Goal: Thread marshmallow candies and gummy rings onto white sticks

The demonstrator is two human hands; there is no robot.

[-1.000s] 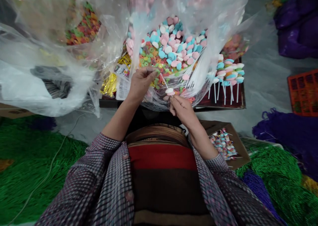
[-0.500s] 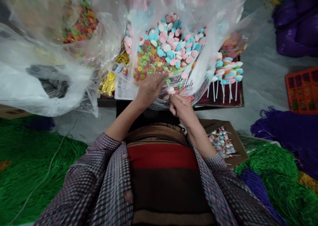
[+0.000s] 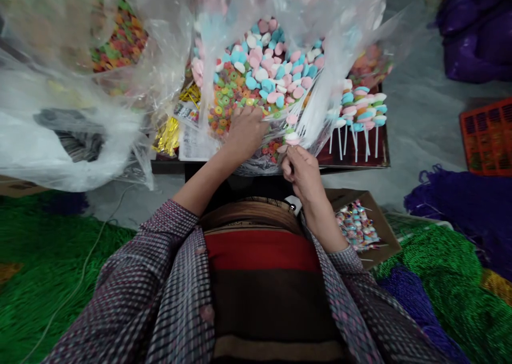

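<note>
Pinched in my right hand (image 3: 300,166) is a candy stick (image 3: 292,138) with pink, white and green pieces on its upper end. My left hand (image 3: 247,132) reaches over the ring candies (image 3: 230,92), fingers bent downward; what its fingertips touch is hidden. Behind the rings, pink, blue and white candies (image 3: 276,70) lie in a large clear plastic bag. White sticks (image 3: 310,118) lie bundled right of my hands. Finished-looking candy skewers (image 3: 364,108) rest on the table's right end, their sticks pointing toward me.
Gold ties (image 3: 168,137) lie on the table's left part, near a big plastic bag (image 3: 76,156). A cardboard box (image 3: 386,238) of wrapped candies stands below right. An orange crate (image 3: 486,137) and green strands (image 3: 440,268) are at the right.
My left hand has moved up and its fingers now point down among the ring candies. My right hand has shifted right with the candy stick. The view has shifted slightly.
</note>
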